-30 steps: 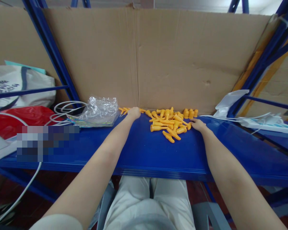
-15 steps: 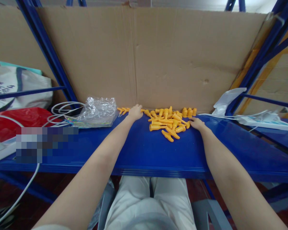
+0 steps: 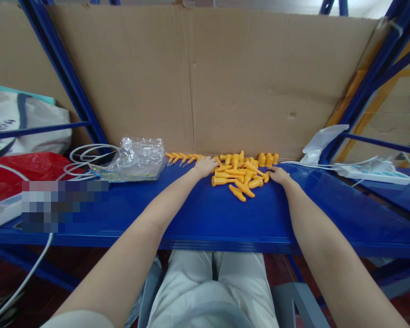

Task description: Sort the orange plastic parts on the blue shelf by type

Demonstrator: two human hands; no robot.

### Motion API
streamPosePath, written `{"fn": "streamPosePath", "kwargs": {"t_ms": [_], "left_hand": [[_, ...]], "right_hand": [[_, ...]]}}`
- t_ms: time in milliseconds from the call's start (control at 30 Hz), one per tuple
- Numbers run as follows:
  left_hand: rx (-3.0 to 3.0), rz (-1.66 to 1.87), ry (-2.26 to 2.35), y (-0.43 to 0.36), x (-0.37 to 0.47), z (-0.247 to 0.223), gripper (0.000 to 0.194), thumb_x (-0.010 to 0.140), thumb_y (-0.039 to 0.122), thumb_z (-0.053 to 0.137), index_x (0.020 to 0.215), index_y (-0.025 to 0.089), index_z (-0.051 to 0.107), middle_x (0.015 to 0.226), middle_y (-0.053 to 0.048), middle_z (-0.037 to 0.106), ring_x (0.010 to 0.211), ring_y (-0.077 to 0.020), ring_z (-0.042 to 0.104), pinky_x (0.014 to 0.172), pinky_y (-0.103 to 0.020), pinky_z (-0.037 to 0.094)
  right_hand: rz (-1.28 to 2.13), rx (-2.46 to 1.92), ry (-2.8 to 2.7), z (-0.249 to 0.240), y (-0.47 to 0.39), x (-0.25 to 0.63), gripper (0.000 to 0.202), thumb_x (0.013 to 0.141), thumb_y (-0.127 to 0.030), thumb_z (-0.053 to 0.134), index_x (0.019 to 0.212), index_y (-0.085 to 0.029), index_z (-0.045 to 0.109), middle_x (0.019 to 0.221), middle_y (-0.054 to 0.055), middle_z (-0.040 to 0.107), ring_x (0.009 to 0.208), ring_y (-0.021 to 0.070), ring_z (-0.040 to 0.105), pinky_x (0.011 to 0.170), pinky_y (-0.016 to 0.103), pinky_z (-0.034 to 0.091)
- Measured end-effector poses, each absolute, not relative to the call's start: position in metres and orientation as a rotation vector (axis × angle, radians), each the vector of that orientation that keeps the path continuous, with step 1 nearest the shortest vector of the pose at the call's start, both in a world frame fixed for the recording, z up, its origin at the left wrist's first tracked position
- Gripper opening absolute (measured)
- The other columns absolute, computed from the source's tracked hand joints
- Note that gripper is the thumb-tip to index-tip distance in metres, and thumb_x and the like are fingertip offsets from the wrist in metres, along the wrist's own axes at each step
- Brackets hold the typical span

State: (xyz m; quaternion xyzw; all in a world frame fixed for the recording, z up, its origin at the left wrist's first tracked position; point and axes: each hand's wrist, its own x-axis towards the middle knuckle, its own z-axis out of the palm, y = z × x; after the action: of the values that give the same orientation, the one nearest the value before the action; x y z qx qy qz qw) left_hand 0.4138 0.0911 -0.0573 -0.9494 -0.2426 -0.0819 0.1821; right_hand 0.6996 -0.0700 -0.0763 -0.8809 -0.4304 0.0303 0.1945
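A pile of orange plastic pieces [image 3: 241, 173] lies on the blue shelf: T-shaped corkscrew handles and ribbed sleeves. My left hand [image 3: 205, 166] rests at the pile's left edge, fingers spread over the nearest pieces; no piece shows within its grasp. To its left, several orange corkscrews [image 3: 182, 158] with metal spirals stand in a row against the cardboard. On the pile's right side, my right hand [image 3: 280, 176] lies low with fingers extended, the tips by the end of an orange piece [image 3: 265, 176]. Behind it, three orange sleeves [image 3: 269, 159] stand upright together.
A clear plastic bag [image 3: 140, 159] and coiled white cable [image 3: 89, 157] lie to the left, beside a red bag [image 3: 30, 171]. White power strip [image 3: 376, 174] and cables sit at the right. A cardboard panel [image 3: 232, 82] closes the back between blue posts [image 3: 68, 77].
My left hand has moved right, from the corkscrew row to the pile's left edge, uncovering more of the row. My right hand has stayed nearly still.
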Motion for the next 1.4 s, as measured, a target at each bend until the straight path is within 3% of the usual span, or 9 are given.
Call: {"fn": "streamPosePath", "kwargs": {"t_ms": [300,500,733,900,1133,1267,1400], "left_hand": [[-2.55,-0.195,-0.317,0.099,0.416,-0.046,0.026,0.095,0.007,0.047,0.104,0.017,0.069,0.11,-0.013,0.075,0.107,-0.0226,0.069,0.101,-0.042,0.041],[-2.432,-0.12,-0.205,0.109,0.415,-0.027,0.022,0.094,0.009,0.049,0.095,0.019,0.069,0.104,-0.009,0.078,0.101,-0.0199,0.071,0.107,-0.043,0.036],[-2.542,-0.189,-0.497,0.099,0.4,0.0,0.027,0.091,0.009,0.047,0.109,0.015,0.067,0.114,-0.015,0.074,0.114,-0.0248,0.066,0.112,-0.048,0.031],[-2.827,-0.709,-0.88,0.083,0.403,0.007,0.027,0.086,0.013,0.055,0.111,0.017,0.063,0.116,-0.011,0.07,0.116,-0.0277,0.063,0.103,-0.043,0.042],[-3.085,-1.993,-1.128,0.066,0.417,-0.02,0.011,0.083,0.011,0.061,0.093,0.015,0.061,0.096,-0.006,0.069,0.094,-0.0179,0.066,0.092,-0.033,0.052],[-3.119,-2.211,-1.372,0.061,0.411,-0.038,0.01,0.082,0.011,0.063,0.089,0.016,0.058,0.091,-0.003,0.069,0.085,-0.0145,0.066,0.086,-0.03,0.054],[-2.948,-2.312,-1.517,0.064,0.408,-0.044,0.01,0.083,0.015,0.066,0.088,0.018,0.058,0.087,-0.001,0.068,0.085,-0.0149,0.067,0.079,-0.027,0.056]], "right_hand": [[0.053,-2.474,-1.204,-0.078,-0.069,0.702,0.05,0.093,-0.024,0.045,0.139,-0.024,0.065,0.146,0.01,0.059,0.138,0.0343,0.052,0.115,0.062,0.034],[0.076,-2.485,-1.207,-0.079,-0.068,0.703,0.051,0.095,-0.026,0.042,0.143,-0.022,0.061,0.15,0.011,0.056,0.141,0.0337,0.049,0.117,0.062,0.031],[0.07,-2.464,-1.203,-0.079,-0.068,0.704,0.051,0.093,-0.025,0.044,0.14,-0.022,0.064,0.147,0.011,0.058,0.138,0.0347,0.051,0.116,0.063,0.032],[0.038,-2.446,-1.196,-0.082,-0.067,0.706,0.05,0.091,-0.025,0.045,0.135,-0.023,0.067,0.144,0.01,0.061,0.135,0.0347,0.054,0.115,0.061,0.035],[0.031,-2.442,-1.191,-0.08,-0.068,0.702,0.05,0.089,-0.023,0.046,0.134,-0.024,0.068,0.142,0.01,0.063,0.136,0.034,0.054,0.115,0.062,0.035],[0.049,-2.452,-1.187,-0.078,-0.07,0.699,0.05,0.09,-0.021,0.045,0.135,-0.022,0.067,0.144,0.011,0.062,0.137,0.0342,0.053,0.115,0.062,0.034],[-0.041,-2.34,-1.133,-0.071,-0.071,0.698,0.053,0.089,-0.013,0.044,0.137,-0.012,0.065,0.141,0.017,0.063,0.134,0.031,0.057,0.113,0.043,0.042]]}}
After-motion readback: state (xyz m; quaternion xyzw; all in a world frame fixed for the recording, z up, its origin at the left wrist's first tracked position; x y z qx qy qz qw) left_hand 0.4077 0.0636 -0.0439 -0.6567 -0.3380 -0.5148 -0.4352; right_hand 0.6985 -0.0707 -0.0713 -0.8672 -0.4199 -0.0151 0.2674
